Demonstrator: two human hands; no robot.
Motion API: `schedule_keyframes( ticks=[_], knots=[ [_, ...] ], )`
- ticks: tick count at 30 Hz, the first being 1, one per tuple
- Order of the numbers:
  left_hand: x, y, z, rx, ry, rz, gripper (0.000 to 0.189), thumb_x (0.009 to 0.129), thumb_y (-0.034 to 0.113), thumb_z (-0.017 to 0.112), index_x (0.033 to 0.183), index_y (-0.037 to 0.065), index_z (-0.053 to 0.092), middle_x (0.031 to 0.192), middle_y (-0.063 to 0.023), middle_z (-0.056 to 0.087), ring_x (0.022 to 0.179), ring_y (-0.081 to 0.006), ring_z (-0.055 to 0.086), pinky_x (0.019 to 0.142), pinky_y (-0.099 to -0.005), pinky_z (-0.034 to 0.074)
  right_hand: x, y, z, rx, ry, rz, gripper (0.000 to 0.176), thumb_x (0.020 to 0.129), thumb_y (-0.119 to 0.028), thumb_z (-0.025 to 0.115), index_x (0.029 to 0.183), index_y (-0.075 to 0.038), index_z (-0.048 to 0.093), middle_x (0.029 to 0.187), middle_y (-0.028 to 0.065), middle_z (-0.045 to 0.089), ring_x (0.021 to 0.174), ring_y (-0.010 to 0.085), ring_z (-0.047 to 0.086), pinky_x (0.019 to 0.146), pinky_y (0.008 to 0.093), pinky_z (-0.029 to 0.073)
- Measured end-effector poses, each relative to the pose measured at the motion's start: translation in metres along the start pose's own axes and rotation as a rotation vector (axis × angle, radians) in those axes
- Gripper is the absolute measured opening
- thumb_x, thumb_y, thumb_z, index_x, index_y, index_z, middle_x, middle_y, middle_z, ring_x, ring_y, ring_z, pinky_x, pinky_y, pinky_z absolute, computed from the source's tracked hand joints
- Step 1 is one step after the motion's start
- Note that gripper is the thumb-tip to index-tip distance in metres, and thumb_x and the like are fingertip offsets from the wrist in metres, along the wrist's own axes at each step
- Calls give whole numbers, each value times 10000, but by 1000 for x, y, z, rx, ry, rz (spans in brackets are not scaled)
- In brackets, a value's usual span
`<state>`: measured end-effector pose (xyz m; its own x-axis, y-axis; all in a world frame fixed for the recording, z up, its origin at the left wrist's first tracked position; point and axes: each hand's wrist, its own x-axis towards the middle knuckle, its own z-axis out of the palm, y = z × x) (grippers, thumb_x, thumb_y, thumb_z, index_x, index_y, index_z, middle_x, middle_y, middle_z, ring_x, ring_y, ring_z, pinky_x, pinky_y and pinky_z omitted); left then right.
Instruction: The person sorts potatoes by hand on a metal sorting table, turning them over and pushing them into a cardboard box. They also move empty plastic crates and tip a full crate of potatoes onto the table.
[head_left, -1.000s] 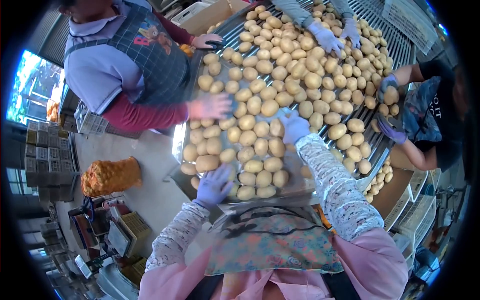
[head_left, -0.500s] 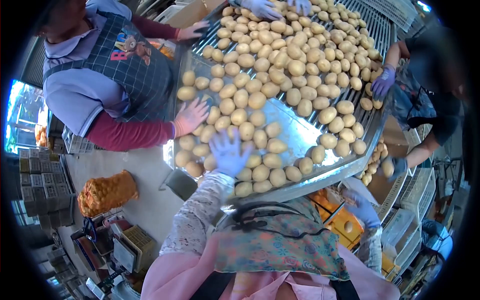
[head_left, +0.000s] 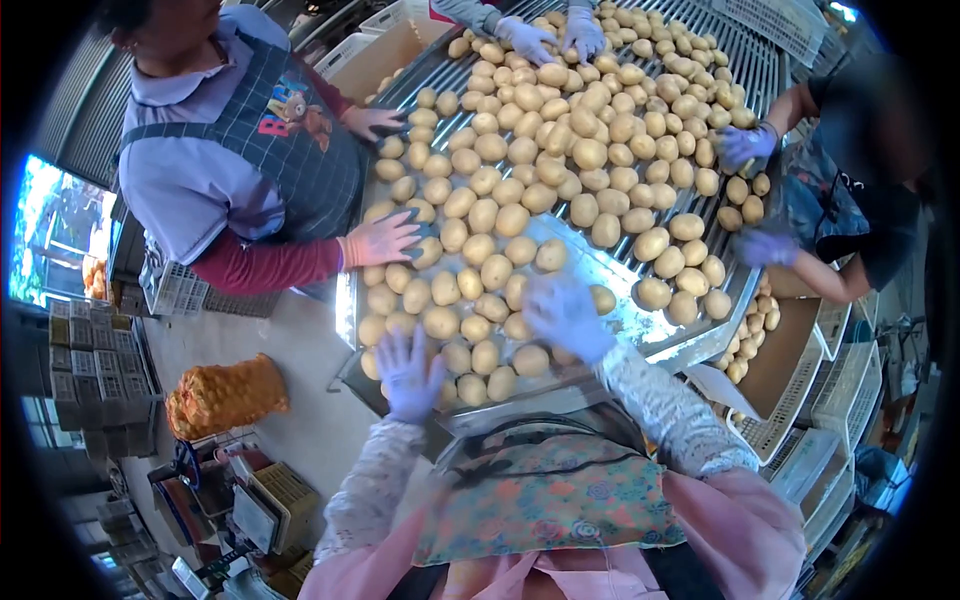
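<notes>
My left hand [head_left: 408, 376], in a pale purple glove, lies with fingers spread on potatoes [head_left: 440, 322] at the near left corner of the metal sorting table [head_left: 585, 265]. My right hand [head_left: 568, 316], gloved alike, is over the near middle of that table beside the potatoes. Motion blurs its fingers, so its grip is unclear. Many potatoes cover the slatted rollers [head_left: 745, 45] farther back.
A person in a checked apron [head_left: 310, 150] reaches over the table's left side. Another in dark clothes [head_left: 860, 180] works at the right. Two gloved hands [head_left: 555, 38] reach in from the far edge. Crates [head_left: 845, 390] stand right; a potato sack [head_left: 228, 395] lies left.
My right hand has come up from the yellow crate below onto the table. My left hand has moved left and nearer. The co-worker's right-side lower hand has drawn up to the table edge.
</notes>
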<state>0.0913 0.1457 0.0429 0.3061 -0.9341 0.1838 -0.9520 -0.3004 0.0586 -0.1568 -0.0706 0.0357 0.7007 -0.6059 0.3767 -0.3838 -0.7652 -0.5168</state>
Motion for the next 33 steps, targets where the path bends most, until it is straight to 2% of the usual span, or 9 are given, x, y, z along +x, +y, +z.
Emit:
schedule_keyframes(
  ticks=[1,9,14,18,20,27,28,29,33],
  knots=[
    [20,35,-9,-200,-403,-124,724,934,429,629,1510,27,458,1559,-300,391,1464,-509,324,1199,-629,219,25,11,9,93,51,132,424,833,-395,725,1237,-273,679,1251,79,625,1225,369,567,981,555,456],
    [2,65,0,-388,-213,297,687,910,378,670,1453,-10,506,1499,-228,505,1419,-420,434,1190,-599,269,117,11,-10,-166,-630,351,373,879,-335,700,1230,-214,663,1195,128,658,1103,306,655,930,473,498],
    [5,-6,6,-150,-47,124,664,908,363,642,1483,59,507,1532,-221,460,1409,-493,392,1181,-632,256,-10,22,-82,649,85,448,459,859,-259,812,1257,-71,682,1217,118,679,1152,269,643,1003,374,500],
    [64,29,28,-50,-95,-54,709,956,437,577,1539,62,429,1564,-252,402,1423,-533,342,1191,-651,203,-175,42,-177,301,843,751,482,815,-147,809,1265,-60,660,1197,134,646,1118,272,641,1016,380,517],
    [86,73,35,43,-122,-123,719,969,458,555,1553,64,408,1566,-264,392,1426,-543,330,1192,-656,190,-207,48,-223,-693,753,862,500,790,-140,782,1264,-56,645,1190,146,639,1083,318,638,990,416,525],
    [37,99,25,-122,-98,486,695,966,470,560,1538,94,439,1538,-247,431,1418,-523,347,1169,-669,225,-134,38,-150,-453,36,232,785,722,-505,808,1413,-204,590,1409,232,508,1251,483,468,1051,606,368],
    [23,86,13,-139,-147,594,686,959,461,575,1526,95,455,1526,-237,447,1407,-510,369,1165,-663,239,-115,25,-136,-267,-275,444,825,719,-572,797,1441,-239,573,1472,230,470,1338,512,406,1085,640,339],
    [11,70,5,-198,-194,555,680,945,449,595,1513,98,471,1517,-228,454,1399,-499,380,1163,-656,251,-106,22,-110,-473,-190,142,873,704,-649,750,1441,-213,581,1459,236,481,1306,451,405,1084,596,329],
    [-8,4,-12,-244,-269,291,664,949,391,609,1527,96,469,1593,-214,383,1456,-464,346,1191,-653,193,-74,-7,-46,-293,-188,352,860,758,-629,721,1503,-254,511,1528,174,456,1334,500,418,1100,629,318]
  ],
)
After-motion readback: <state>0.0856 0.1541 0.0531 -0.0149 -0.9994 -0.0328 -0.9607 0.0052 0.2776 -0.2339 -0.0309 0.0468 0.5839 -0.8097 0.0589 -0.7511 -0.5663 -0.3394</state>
